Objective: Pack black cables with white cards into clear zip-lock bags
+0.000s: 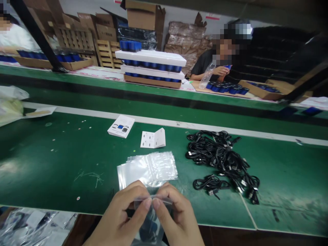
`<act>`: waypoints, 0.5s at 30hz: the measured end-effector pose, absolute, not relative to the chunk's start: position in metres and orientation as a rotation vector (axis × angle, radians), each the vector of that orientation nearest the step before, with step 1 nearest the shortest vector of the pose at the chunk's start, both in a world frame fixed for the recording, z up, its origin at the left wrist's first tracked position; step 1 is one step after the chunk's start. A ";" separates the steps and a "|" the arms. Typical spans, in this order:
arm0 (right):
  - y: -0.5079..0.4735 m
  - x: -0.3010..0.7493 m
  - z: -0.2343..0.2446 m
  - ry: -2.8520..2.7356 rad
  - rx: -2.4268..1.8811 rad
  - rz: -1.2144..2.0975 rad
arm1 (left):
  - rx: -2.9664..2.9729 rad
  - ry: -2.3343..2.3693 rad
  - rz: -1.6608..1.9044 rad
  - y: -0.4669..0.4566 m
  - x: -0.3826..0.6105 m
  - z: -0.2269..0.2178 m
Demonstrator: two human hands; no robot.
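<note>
Both hands meet at the bottom centre, close to the front edge of the green table [64, 164]. My left hand [123, 217] and my right hand [176, 218] pinch the top edge of a small clear plastic bag [151, 222], thumbs touching at its seal. Something dark with a blue part shows inside the bag. Just beyond my fingers lies a stack of empty clear zip bags [148, 169]. To the right of it sprawls a heap of coiled black cables [220, 157].
A white leaflet [121, 126] and a folded white card [153, 139] lie further back. Across the belt a seated person [217, 61] handles blue parts beside a water bottle [207, 75]. White trays of blue parts [151, 66] are stacked behind. Filled bags [33, 225] lie at bottom left.
</note>
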State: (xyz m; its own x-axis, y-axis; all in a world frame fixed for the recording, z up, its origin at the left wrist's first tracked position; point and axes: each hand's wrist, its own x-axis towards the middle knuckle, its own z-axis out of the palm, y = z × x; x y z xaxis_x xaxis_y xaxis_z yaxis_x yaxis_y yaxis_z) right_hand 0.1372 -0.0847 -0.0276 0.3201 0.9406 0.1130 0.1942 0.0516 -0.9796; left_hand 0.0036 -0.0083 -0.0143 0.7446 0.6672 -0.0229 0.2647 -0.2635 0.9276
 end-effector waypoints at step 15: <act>-0.086 0.145 -0.030 -1.267 -1.534 0.592 | 1.973 0.858 0.506 0.000 -0.005 -0.021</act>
